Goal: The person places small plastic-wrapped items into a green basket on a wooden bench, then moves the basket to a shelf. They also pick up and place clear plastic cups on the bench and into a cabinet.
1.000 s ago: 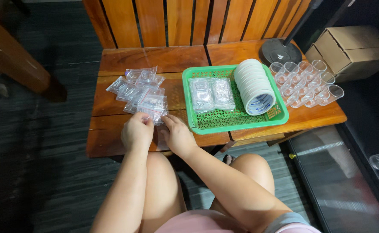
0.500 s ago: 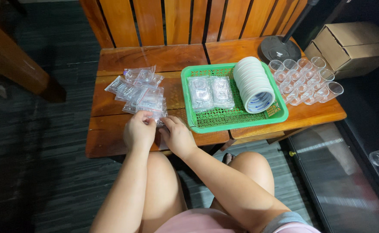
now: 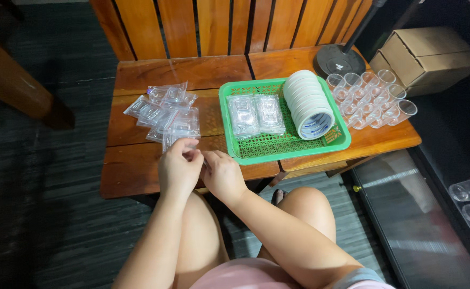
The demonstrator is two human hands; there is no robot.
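Hands unmoved; clear packet (image 3: 180, 140) pinched between left hand (image 3: 179, 170), right hand (image 3: 223, 175)

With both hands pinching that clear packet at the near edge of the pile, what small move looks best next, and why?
Probably lift the clear packet clear of the pile. The left hand and right hand both pinch its near edge, but its far end seems to overlap the other packets, so lifting should avoid dragging them.

Bench layout, left to right: packets (image 3: 165, 112), basket (image 3: 235, 91), cups (image 3: 371, 99).
Both hands (image 3: 178, 171) meet at bench front, below packets; lid stack (image 3: 309, 104) lies in basket.
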